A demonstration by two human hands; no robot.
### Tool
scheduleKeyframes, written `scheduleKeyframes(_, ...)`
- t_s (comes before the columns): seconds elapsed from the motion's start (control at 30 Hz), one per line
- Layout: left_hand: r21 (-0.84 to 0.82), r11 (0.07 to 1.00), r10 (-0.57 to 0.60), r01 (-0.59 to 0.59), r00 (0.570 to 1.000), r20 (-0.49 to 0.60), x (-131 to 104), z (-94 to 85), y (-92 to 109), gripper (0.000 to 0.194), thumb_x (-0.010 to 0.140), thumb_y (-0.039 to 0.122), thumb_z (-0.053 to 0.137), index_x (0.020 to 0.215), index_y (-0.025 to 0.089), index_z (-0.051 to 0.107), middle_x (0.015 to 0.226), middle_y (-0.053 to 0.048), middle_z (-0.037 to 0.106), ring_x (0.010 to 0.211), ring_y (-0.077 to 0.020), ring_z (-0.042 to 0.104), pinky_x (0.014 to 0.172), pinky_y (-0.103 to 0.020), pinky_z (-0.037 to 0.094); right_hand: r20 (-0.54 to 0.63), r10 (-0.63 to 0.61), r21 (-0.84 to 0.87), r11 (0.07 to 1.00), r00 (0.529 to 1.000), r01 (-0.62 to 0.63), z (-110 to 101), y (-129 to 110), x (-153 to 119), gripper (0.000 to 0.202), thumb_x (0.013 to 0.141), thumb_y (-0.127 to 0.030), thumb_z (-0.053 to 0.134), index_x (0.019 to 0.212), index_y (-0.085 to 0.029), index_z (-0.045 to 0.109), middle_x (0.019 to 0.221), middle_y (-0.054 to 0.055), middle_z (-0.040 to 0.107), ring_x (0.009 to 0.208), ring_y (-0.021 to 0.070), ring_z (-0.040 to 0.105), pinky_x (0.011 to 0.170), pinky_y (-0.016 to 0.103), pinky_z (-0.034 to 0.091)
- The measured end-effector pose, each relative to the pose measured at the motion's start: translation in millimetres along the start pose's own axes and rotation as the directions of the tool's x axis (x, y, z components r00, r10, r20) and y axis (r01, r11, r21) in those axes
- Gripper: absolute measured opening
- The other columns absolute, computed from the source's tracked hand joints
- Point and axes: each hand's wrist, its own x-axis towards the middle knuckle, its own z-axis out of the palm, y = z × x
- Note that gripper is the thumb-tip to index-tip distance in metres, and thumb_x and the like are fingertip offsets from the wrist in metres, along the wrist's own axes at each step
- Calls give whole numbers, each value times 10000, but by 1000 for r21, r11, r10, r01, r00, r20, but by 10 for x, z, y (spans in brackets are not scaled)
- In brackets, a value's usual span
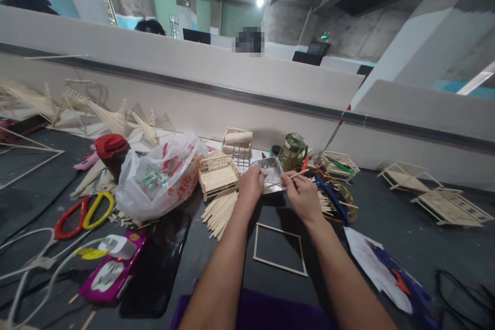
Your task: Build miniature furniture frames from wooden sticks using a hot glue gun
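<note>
My right hand is closed around a thin wooden stick, which slants down to the left over a small foil tray. At the tray's left side is my left hand, its fingers pinched together near the stick's far end. What those fingers hold, if anything, is hidden. Below both hands a rectangular frame of thin sticks lies flat on the dark table. Under my left wrist a pile of loose sticks fans out, beside a small slatted wooden model.
Left stand a white plastic bag, red-and-yellow-handled scissors, a black phone and a purple box. A green-lidded jar stands behind the tray. Blue-handled pliers and more stick models are rightward. A white partition runs behind.
</note>
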Motion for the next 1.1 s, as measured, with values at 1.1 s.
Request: scheduleKeyframes(1.1, -272, 957, -103, 97, 995, -10, 73, -51, -69, 241, 878, 343, 465, 789, 198, 636, 791, -47, 677, 762, -182, 581, 645, -248, 344, 176, 728, 848, 229, 663, -477, -78, 271, -40, 391, 573, -439, 811, 718, -136, 611, 550, -22, 561, 441, 52, 429, 348, 137, 285)
